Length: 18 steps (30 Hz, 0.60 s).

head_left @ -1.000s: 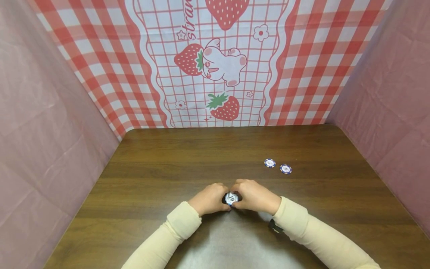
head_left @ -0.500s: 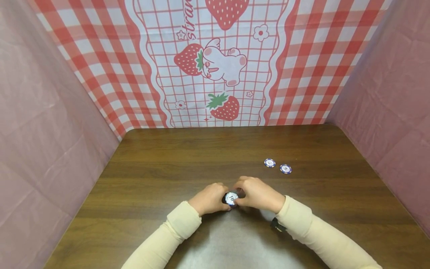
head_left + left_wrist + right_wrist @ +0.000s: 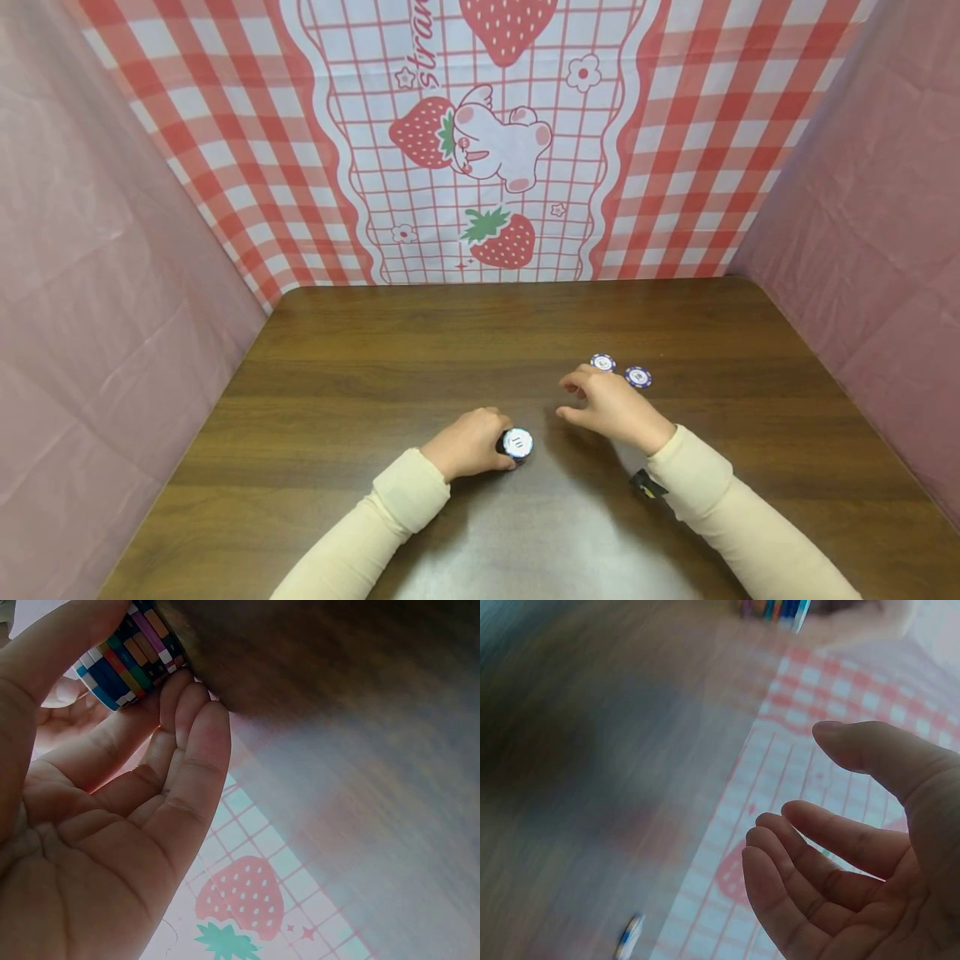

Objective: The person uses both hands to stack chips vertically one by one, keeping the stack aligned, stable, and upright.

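Striped chip stack (image 3: 517, 443) gripped in left hand (image 3: 468, 443); right hand (image 3: 611, 407) apart, loose, empty.

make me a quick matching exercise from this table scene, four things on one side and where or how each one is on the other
Things:
1. stack of poker chips
2. right hand
3. two loose poker chips
4. strawberry cloth

States:
a. hangs behind the table
b. gripped by the left hand
c. lie flat, just beyond the right hand
d. empty, fingers loosely curled

Pairs: 1-b, 2-d, 3-c, 4-a
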Each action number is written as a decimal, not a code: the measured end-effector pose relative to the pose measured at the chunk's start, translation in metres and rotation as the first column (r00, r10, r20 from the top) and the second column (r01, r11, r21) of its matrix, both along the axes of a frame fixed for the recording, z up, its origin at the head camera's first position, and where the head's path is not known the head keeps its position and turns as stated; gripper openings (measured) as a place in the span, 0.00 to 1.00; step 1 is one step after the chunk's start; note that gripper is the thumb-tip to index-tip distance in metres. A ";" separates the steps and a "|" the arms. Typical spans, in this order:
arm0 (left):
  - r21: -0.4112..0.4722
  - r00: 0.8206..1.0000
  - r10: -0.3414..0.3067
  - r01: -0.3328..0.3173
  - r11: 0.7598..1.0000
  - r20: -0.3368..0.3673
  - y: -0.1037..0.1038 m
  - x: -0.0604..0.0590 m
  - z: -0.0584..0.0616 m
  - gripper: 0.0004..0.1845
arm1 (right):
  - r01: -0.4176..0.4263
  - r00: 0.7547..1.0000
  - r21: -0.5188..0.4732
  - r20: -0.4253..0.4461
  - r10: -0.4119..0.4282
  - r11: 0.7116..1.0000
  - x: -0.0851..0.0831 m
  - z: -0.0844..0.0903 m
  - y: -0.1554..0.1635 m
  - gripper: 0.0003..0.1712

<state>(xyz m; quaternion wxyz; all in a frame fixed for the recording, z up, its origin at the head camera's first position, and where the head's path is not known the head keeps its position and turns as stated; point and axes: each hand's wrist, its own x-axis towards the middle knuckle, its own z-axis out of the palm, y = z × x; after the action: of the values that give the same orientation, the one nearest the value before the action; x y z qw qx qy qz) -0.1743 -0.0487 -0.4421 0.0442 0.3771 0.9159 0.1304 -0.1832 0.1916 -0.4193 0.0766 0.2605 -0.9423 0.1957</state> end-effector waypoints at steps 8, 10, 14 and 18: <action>0.002 1.000 -0.003 0.003 1.000 0.001 0.000 -0.001 -0.002 0.14 | 0.116 0.993 -0.015 0.024 -0.116 0.993 -0.010 -0.002 0.033 0.24; 0.003 1.000 -0.005 0.005 1.000 0.002 0.000 -0.001 -0.002 0.14 | 0.145 0.989 -0.005 0.023 -0.145 0.989 -0.013 -0.002 0.041 0.23; -0.002 1.000 -0.002 0.002 1.000 0.001 0.000 0.000 -0.001 0.14 | 0.187 0.982 0.008 0.029 -0.187 0.982 -0.017 -0.003 0.056 0.23; -0.005 1.000 0.001 -0.001 1.000 -0.001 0.000 0.000 -0.001 0.14 | 0.206 0.977 0.028 0.042 -0.207 0.978 -0.022 -0.007 0.067 0.23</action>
<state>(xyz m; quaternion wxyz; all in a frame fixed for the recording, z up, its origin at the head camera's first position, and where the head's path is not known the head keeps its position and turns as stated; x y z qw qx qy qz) -0.1745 -0.0489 -0.4428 0.0446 0.3766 0.9164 0.1279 -0.2053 0.2588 -0.4260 0.0724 0.1576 -0.9680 0.1816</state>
